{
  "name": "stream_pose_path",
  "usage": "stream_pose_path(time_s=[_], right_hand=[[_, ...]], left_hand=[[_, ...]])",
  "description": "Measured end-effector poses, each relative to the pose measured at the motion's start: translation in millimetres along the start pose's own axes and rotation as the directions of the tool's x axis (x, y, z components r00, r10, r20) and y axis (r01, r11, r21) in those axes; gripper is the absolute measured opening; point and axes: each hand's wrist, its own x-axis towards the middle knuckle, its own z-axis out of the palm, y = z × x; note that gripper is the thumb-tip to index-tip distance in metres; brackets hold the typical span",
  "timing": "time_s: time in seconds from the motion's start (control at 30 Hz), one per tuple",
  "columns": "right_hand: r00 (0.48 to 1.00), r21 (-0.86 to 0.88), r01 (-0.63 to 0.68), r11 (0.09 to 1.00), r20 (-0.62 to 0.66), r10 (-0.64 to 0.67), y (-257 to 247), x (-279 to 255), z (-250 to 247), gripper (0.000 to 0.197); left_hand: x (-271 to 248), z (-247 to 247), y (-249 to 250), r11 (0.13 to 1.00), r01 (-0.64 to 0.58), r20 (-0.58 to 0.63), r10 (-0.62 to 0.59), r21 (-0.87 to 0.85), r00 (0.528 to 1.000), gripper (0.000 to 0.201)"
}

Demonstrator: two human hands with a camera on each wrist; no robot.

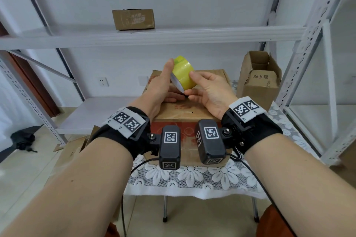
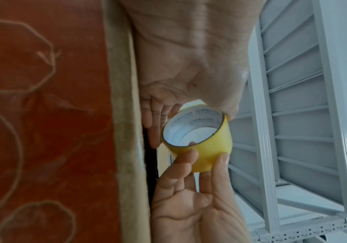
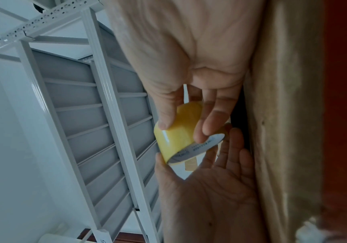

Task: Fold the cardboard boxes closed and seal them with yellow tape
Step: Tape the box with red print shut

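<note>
A: Tape first. What does the yellow tape roll point(image 1: 182, 75) look like?

B: A wide roll of glossy, translucent yellow tape on a white core with small grey print inside; the left wrist view looks straight into the core point(image 2: 191, 129). It is tilted, its open ends facing left and right, and held in the air just above the closed cardboard box point(image 1: 185, 110).

A: Which grip has it?

B: Both. The left hand point(image 1: 161, 86) has its thumb on the roll's top edge and its fingers below at the near rim. The right hand point(image 1: 210, 90) pinches the yellow surface, thumb tip on the outer band and fingertips at the lower rim, as the right wrist view point(image 3: 178, 131) shows. So each grip is grasping the roll.

A: And the box?

B: Brown with red printing, flaps folded down flat, standing on the counter under a white lace cloth point(image 1: 192, 179). I cannot tell whether any tape is on its seam.

A: Other boxes?

B: An open cardboard box point(image 1: 260, 77) stands to the right, flaps up, with "8#" printed on an inner flap. A small closed box point(image 1: 133, 19) sits on the upper shelf point(image 1: 154, 36) of the grey metal rack.
</note>
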Motion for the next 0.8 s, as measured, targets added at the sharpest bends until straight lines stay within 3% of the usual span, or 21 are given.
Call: stream_pose_path(time_s=[0.2, 0.43, 0.7, 0.8], right_hand=[[1.000, 0.006, 0.018, 1.000, 0.024, -0.018, 2, 1, -3, 0.004], [0.992, -0.150, 0.029, 0.988, -0.120, -0.047, 3, 7, -2, 0.039], [0.981, -0.152, 0.049, 0.987, -0.176, -0.076, 3, 8, -3, 0.038], [0.978, -0.118, 0.046, 0.992, -0.196, -0.069, 2, 7, -3, 0.035]], left_hand=[[5, 2, -2, 0.999, 0.041, 0.001, -0.041, 0.005, 0.999, 0.086], [-2, 9, 0, 0.992, -0.038, 0.004, 0.038, 0.118, 0.999, 0.074], [-3, 5, -3, 0.997, -0.073, 0.016, 0.073, 0.008, 0.997, 0.053], [-7, 4, -3, 0.995, -0.094, 0.029, 0.093, 0.025, 0.995, 0.060]])
